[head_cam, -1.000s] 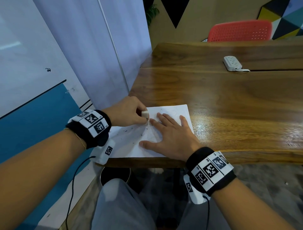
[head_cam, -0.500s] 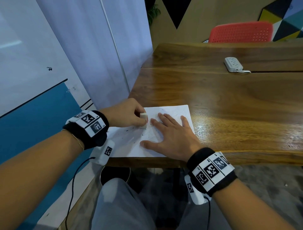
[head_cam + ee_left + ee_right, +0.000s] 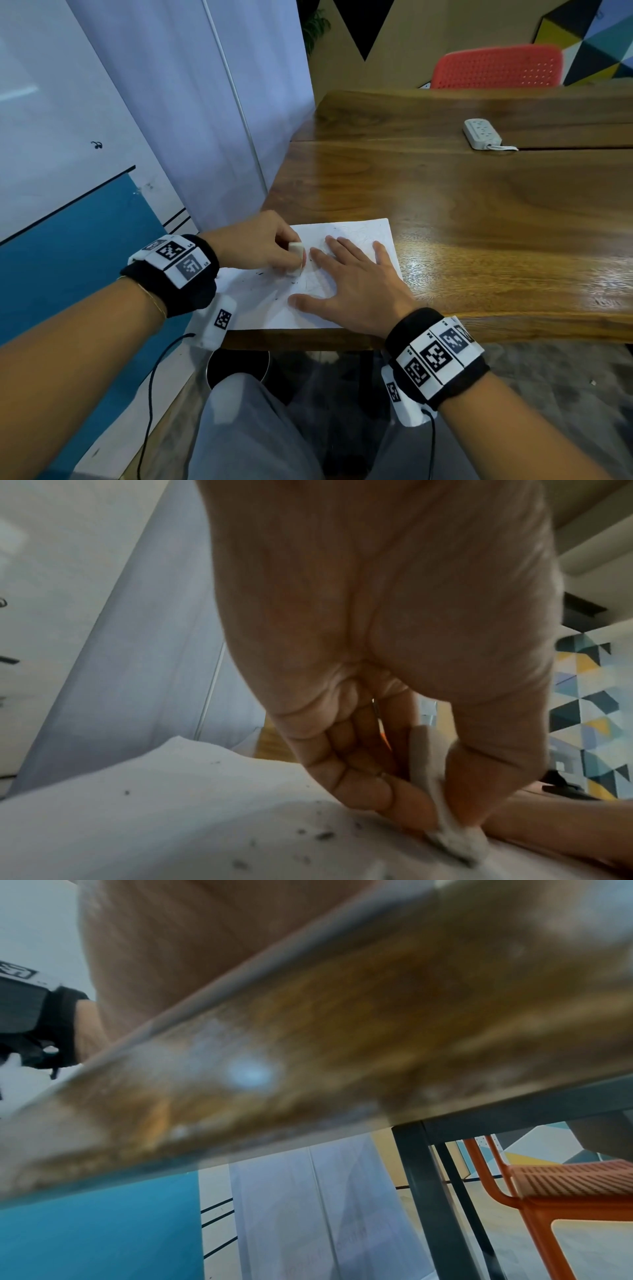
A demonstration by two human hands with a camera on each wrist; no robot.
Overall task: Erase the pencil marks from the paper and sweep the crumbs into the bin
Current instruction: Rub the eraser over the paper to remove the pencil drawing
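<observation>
The left hand (image 3: 255, 245) pinches a white eraser (image 3: 296, 253) between thumb and curled fingers, its grip tight, the eraser's grey, worn lower end pressed on the sheet of paper (image 3: 263, 301). Just beside it the right hand (image 3: 356, 287) lies flat with fingers spread, holding nothing and pinning the paper down. Dark eraser crumbs (image 3: 323, 836) dot the sheet near the eraser. The paper sits at the near left corner of the wooden tabletop (image 3: 479, 222). A black bin (image 3: 236, 365) stands below that edge.
</observation>
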